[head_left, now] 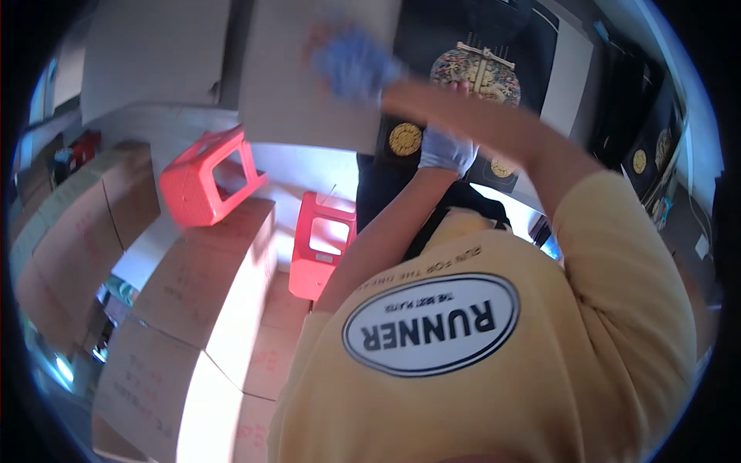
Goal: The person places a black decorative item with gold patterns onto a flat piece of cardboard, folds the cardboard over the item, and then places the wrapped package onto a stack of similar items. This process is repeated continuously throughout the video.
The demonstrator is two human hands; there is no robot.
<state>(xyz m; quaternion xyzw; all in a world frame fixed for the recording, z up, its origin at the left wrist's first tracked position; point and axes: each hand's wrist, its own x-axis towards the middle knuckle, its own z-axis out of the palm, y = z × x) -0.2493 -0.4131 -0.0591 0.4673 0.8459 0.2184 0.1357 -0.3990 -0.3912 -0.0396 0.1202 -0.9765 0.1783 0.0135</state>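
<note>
My left hand point(450, 150), in a pale glove, reaches over a black panel point(432, 27). Its bare fingertips lie stretched against the lower part of a round, patterned ornament point(477, 73) with a cream-coloured bar and upright strip. My right forearm crosses above and hides the middle of that hand. My right hand point(355, 60), in a blue glove, is over the grey board at the left of the panel. Motion smears its fingers, so I cannot see whether it holds anything. Gold round emblems point(405, 139) mark the panel's near part.
A grey board point(301, 116) adjoins the panel. Two red plastic stools point(197, 181) are at the left, near stacked cardboard cartons point(181, 285). Another black panel with a gold emblem point(639, 160) stands at the right.
</note>
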